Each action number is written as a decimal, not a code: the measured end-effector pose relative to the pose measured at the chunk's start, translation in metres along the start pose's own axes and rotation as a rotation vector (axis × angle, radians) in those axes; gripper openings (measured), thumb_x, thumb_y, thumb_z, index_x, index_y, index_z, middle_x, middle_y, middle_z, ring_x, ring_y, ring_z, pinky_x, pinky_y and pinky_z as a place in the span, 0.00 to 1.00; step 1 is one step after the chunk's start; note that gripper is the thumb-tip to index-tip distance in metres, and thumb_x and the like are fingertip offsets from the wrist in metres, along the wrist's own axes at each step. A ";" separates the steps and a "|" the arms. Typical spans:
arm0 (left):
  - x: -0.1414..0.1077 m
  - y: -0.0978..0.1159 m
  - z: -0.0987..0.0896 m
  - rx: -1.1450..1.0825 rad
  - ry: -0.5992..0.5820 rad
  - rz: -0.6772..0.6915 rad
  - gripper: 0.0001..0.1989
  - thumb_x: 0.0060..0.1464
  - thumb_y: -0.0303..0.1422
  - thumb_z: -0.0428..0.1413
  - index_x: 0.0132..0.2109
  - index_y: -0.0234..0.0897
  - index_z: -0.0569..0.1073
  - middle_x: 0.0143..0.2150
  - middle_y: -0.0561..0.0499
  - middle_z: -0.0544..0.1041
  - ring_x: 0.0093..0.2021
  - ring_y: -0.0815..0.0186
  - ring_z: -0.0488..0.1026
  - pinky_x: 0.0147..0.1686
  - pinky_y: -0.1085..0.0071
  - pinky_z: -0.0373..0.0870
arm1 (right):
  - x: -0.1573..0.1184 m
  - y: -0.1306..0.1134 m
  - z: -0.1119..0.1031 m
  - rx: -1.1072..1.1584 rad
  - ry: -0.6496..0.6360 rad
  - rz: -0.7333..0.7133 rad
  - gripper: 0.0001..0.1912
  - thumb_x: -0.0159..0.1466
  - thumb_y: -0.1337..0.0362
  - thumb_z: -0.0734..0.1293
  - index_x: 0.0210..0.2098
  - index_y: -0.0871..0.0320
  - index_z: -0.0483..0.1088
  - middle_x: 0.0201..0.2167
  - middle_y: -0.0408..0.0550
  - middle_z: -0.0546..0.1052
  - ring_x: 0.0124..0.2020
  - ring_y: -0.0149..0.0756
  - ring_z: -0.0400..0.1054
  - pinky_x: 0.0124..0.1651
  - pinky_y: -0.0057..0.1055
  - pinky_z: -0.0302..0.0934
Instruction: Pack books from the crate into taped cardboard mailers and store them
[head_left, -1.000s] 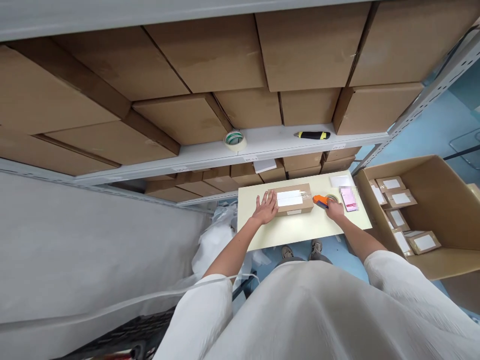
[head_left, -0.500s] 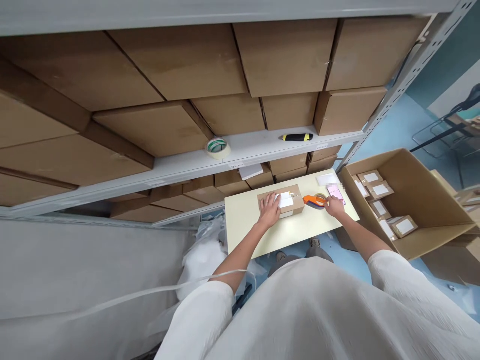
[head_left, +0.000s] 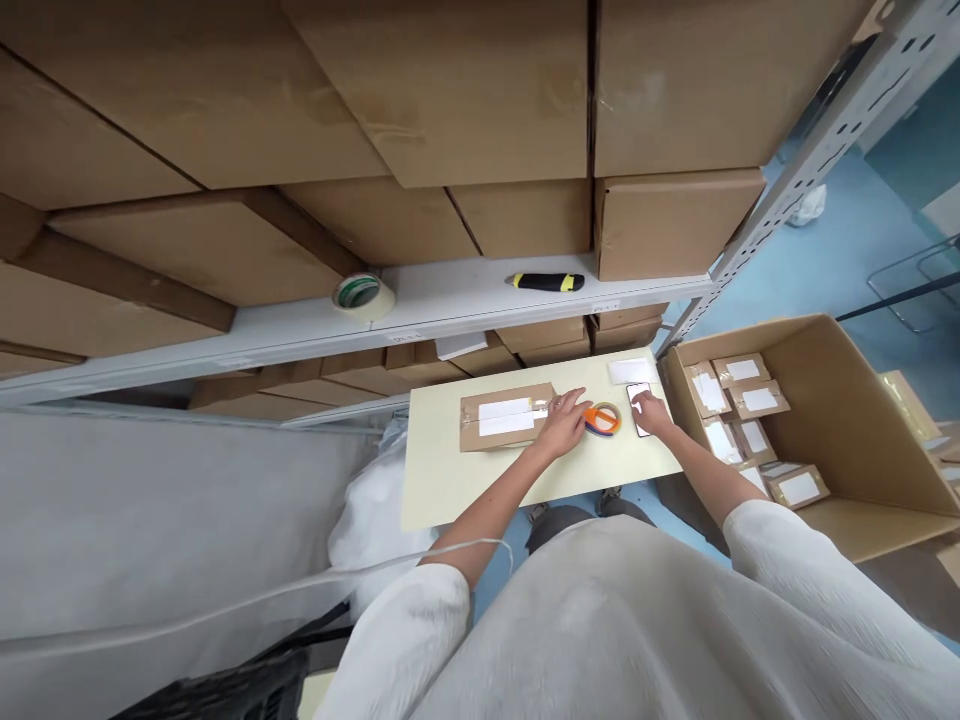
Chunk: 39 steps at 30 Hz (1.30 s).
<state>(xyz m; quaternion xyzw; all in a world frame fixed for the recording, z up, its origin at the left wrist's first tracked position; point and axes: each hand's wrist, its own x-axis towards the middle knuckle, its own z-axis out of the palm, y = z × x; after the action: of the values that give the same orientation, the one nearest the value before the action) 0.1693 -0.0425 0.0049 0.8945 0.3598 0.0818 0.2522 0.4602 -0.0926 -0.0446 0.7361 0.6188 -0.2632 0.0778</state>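
Two hands, frame centre-right: left hand (head_left: pixel 564 427) loosely open by box (head_left: pixel 504 420) and dispenser (head_left: pixel 597 419), seemingly empty; right hand (head_left: pixel 652 413) curled over phone (head_left: pixel 637 390), grip unclear, phone likely flat for tapping.

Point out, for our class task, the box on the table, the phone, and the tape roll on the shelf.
Box (head_left: pixel 506 418): head view, middle of its labelled top face.
Phone (head_left: pixel 640 424): head view, lower part of its screen.
Tape roll (head_left: pixel 373 304): head view, cream outer side.
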 end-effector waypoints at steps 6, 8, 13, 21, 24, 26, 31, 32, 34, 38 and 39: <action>0.024 0.021 0.026 -0.052 -0.047 -0.139 0.24 0.71 0.31 0.48 0.69 0.48 0.74 0.79 0.45 0.63 0.76 0.49 0.61 0.73 0.44 0.59 | 0.023 0.021 -0.009 -0.007 0.021 -0.065 0.20 0.76 0.66 0.56 0.60 0.58 0.73 0.63 0.61 0.73 0.61 0.48 0.69 0.64 0.38 0.58; 0.028 0.026 0.028 -0.056 -0.049 -0.170 0.25 0.70 0.30 0.49 0.69 0.48 0.74 0.79 0.46 0.63 0.76 0.49 0.61 0.73 0.45 0.59 | 0.037 0.018 -0.014 -0.014 0.074 -0.057 0.20 0.77 0.62 0.56 0.60 0.58 0.72 0.61 0.62 0.74 0.61 0.51 0.67 0.63 0.40 0.58; 0.036 0.032 0.029 -0.083 -0.016 -0.264 0.26 0.68 0.28 0.50 0.68 0.48 0.74 0.78 0.47 0.65 0.75 0.49 0.63 0.73 0.45 0.60 | 0.080 -0.008 -0.021 0.004 0.137 -0.010 0.20 0.76 0.51 0.61 0.58 0.58 0.72 0.60 0.63 0.73 0.62 0.57 0.63 0.61 0.44 0.57; 0.034 0.033 0.031 -0.137 0.022 -0.348 0.24 0.69 0.28 0.50 0.67 0.46 0.76 0.77 0.46 0.65 0.74 0.49 0.65 0.72 0.47 0.62 | 0.121 -0.016 -0.010 -0.036 0.113 -0.006 0.22 0.75 0.53 0.65 0.61 0.59 0.70 0.62 0.66 0.70 0.63 0.58 0.61 0.61 0.48 0.54; 0.030 0.032 0.034 -0.164 0.011 -0.364 0.24 0.68 0.27 0.50 0.67 0.45 0.76 0.77 0.45 0.66 0.74 0.50 0.65 0.72 0.47 0.62 | 0.128 -0.007 -0.009 -0.049 0.107 -0.035 0.18 0.74 0.55 0.66 0.58 0.58 0.74 0.61 0.64 0.71 0.62 0.56 0.62 0.60 0.46 0.55; 0.029 0.031 0.036 -0.181 0.001 -0.375 0.24 0.67 0.27 0.51 0.66 0.45 0.76 0.76 0.45 0.67 0.74 0.50 0.66 0.72 0.47 0.62 | 0.131 -0.002 -0.010 -0.046 0.104 -0.059 0.16 0.74 0.56 0.66 0.55 0.58 0.76 0.60 0.63 0.72 0.61 0.55 0.63 0.59 0.44 0.56; 0.037 0.030 0.040 -0.244 0.031 -0.407 0.23 0.66 0.27 0.53 0.64 0.45 0.78 0.74 0.46 0.70 0.73 0.50 0.67 0.72 0.48 0.64 | 0.135 0.009 -0.019 0.002 0.105 -0.105 0.14 0.74 0.61 0.64 0.51 0.58 0.80 0.56 0.61 0.76 0.57 0.51 0.69 0.56 0.41 0.60; 0.041 0.029 0.041 -0.269 0.043 -0.417 0.23 0.65 0.26 0.54 0.63 0.45 0.79 0.73 0.46 0.72 0.73 0.51 0.68 0.72 0.50 0.64 | 0.134 0.012 -0.022 0.019 0.114 -0.115 0.14 0.74 0.62 0.63 0.50 0.58 0.80 0.55 0.60 0.77 0.55 0.50 0.70 0.56 0.41 0.61; 0.055 0.029 0.043 -0.339 0.071 -0.439 0.21 0.65 0.26 0.54 0.61 0.44 0.80 0.69 0.46 0.76 0.70 0.54 0.71 0.72 0.54 0.66 | 0.131 0.017 -0.029 0.061 0.149 -0.140 0.14 0.74 0.62 0.63 0.49 0.57 0.81 0.53 0.58 0.79 0.52 0.48 0.72 0.55 0.40 0.62; 0.099 0.035 0.050 -0.520 0.111 -0.547 0.18 0.65 0.26 0.55 0.59 0.42 0.79 0.57 0.46 0.83 0.57 0.58 0.80 0.62 0.62 0.74 | 0.116 0.029 -0.043 0.135 0.248 -0.201 0.13 0.72 0.59 0.65 0.47 0.56 0.81 0.50 0.55 0.81 0.49 0.47 0.74 0.54 0.39 0.63; 0.112 0.037 0.052 -0.561 0.110 -0.573 0.17 0.66 0.27 0.55 0.59 0.42 0.78 0.53 0.47 0.84 0.54 0.58 0.81 0.59 0.63 0.75 | 0.111 0.031 -0.046 0.143 0.267 -0.214 0.13 0.72 0.59 0.65 0.46 0.56 0.81 0.49 0.55 0.82 0.48 0.47 0.74 0.54 0.39 0.63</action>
<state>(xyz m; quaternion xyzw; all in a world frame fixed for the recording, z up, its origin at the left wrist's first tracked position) 0.2903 -0.0089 -0.0245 0.6487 0.5713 0.1508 0.4797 0.5138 0.0174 -0.0658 0.6981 0.6781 -0.2132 -0.0859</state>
